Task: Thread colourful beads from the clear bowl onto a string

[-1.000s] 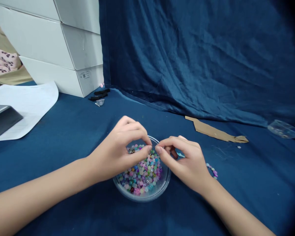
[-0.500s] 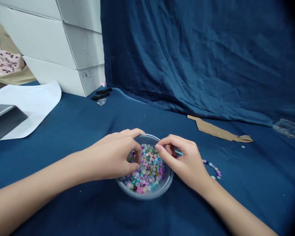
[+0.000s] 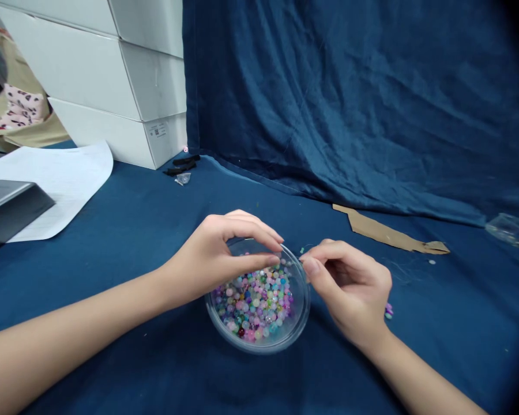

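Note:
A clear round plastic bowl [image 3: 301,331] holds many small coloured beads [image 3: 259,300]. Over its far right part is my left hand [image 3: 218,251], thumb and forefinger pinched on what looks like a tiny bead, mostly covered by the fingertips. Just right of the rim, my right hand [image 3: 350,288] pinches the end of a thin beading thread between thumb and forefinger. The two pairs of fingertips are close together but apart. A few purple threaded beads [image 3: 388,311] show beyond my right wrist; the rest of the strand is hidden behind that hand.
A torn brown cardboard strip [image 3: 383,232] and a loose pale bead [image 3: 432,261] lie behind on the right, near a clear plastic box [image 3: 510,230]. White boxes [image 3: 155,86] are stacked back left, beside paper [image 3: 82,173] and a dark device [image 3: 17,207].
My left hand has lifted out of the beads and moved right, towards my right fingertips. My right hand has shifted slightly right and now covers most of the bead strand.

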Demonstrator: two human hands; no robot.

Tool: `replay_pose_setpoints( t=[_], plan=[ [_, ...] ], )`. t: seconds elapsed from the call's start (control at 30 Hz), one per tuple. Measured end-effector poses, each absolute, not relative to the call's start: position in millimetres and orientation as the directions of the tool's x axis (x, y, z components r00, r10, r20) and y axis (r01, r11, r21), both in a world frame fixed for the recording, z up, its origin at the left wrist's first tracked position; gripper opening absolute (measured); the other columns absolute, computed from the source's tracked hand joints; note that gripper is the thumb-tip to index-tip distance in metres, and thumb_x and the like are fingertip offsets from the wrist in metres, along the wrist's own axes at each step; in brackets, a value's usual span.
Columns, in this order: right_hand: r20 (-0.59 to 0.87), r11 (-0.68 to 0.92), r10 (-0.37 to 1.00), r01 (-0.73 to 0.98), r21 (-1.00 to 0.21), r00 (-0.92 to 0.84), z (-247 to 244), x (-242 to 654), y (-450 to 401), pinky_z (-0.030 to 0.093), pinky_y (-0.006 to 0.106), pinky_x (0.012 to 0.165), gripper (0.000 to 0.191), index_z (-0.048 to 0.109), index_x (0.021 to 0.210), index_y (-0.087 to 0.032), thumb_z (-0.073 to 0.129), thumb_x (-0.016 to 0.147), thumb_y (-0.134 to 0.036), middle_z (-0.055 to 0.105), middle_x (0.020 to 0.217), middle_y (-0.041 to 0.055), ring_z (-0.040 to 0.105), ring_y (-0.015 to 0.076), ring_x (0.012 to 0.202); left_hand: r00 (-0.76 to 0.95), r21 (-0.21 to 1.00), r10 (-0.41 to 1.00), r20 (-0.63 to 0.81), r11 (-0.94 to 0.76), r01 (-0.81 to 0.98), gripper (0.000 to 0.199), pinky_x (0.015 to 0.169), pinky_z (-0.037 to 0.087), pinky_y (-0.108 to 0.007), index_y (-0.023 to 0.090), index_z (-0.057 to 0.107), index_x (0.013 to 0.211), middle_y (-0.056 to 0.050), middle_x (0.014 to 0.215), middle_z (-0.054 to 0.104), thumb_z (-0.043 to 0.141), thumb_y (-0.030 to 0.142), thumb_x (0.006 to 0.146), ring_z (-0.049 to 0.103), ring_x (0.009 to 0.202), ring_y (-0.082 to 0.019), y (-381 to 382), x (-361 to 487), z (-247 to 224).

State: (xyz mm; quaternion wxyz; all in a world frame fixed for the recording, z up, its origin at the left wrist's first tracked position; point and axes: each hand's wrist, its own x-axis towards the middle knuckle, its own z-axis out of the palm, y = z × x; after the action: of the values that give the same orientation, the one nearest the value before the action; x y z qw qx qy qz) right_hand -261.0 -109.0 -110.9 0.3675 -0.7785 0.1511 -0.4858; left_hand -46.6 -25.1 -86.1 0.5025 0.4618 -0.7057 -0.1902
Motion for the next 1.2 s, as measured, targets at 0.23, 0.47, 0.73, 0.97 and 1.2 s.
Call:
replay_pose_setpoints(
  t=[0.23,0.47,0.73,0.97,1.2],
  plan=[
    [0.729,-0.772,-0.514,0.126,-0.623,0.452,-111.2,-262.0,-107.5,0.041,0.029,0.053,0.012,0.073,0.089,-0.021,0.072,0.089,-0.009,0.063,0.066,-0.0013,0.053,0.0136,0.056,-0.055,0.802,-0.852,0.521,0.51,-0.312,0.011,0.08,0.06,-0.026,0.019,0.083,0.094,-0.004,0.093,0.08,0.083,0.013,0.085,0.075,0.088,-0.018,-25.1,-49.0,-89.8],
    [0.744,-0.802,-0.493,0.095,-0.589,0.452,-112.1,-260.1,-107.8,0.04,0.029,0.053,0.013,0.073,0.09,-0.021,0.072,0.089,-0.008,0.061,0.064,-0.003,0.051,0.0127,0.056,-0.074,0.777,-0.831,0.552,0.545,-0.315,0.014,0.076,0.059,-0.028,0.02,0.084,0.093,-0.005,0.084,0.079,0.086,0.013,0.081,0.072,0.083,-0.019,-26.9,-47.8,-90.7],
    [0.739,-0.807,-0.489,0.081,-0.585,0.463,-112.9,-260.5,-108.7,0.04,0.03,0.051,0.011,0.074,0.09,-0.022,0.072,0.09,-0.012,0.06,0.062,-0.0025,0.049,0.0137,0.053,-0.077,0.777,-0.828,0.556,0.551,-0.304,0.015,0.076,0.06,-0.029,0.021,0.085,0.093,-0.004,0.083,0.079,0.086,0.012,0.081,0.072,0.083,-0.019,-26.4,-47.7,-90.2],
    [0.739,-0.808,-0.489,0.077,-0.584,0.463,-112.0,-260.3,-108.6,0.038,0.03,0.051,0.012,0.074,0.089,-0.022,0.072,0.089,-0.01,0.059,0.062,-0.003,0.048,0.0132,0.053,-0.078,0.774,-0.825,0.56,0.554,-0.306,0.015,0.077,0.06,-0.03,0.022,0.084,0.094,-0.004,0.084,0.079,0.085,0.012,0.083,0.072,0.084,-0.019,-25.8,-47.5,-91.3],
    [0.74,-0.805,-0.5,0.074,-0.589,0.449,-111.8,-259.4,-108.7,0.038,0.029,0.051,0.013,0.073,0.088,-0.022,0.072,0.088,-0.009,0.06,0.062,-0.0035,0.049,0.0123,0.054,-0.078,0.773,-0.822,0.563,0.558,-0.301,0.016,0.076,0.061,-0.03,0.023,0.084,0.095,-0.005,0.085,0.08,0.085,0.014,0.083,0.072,0.084,-0.02,-26.0,-46.4,-93.2]
  ],
)
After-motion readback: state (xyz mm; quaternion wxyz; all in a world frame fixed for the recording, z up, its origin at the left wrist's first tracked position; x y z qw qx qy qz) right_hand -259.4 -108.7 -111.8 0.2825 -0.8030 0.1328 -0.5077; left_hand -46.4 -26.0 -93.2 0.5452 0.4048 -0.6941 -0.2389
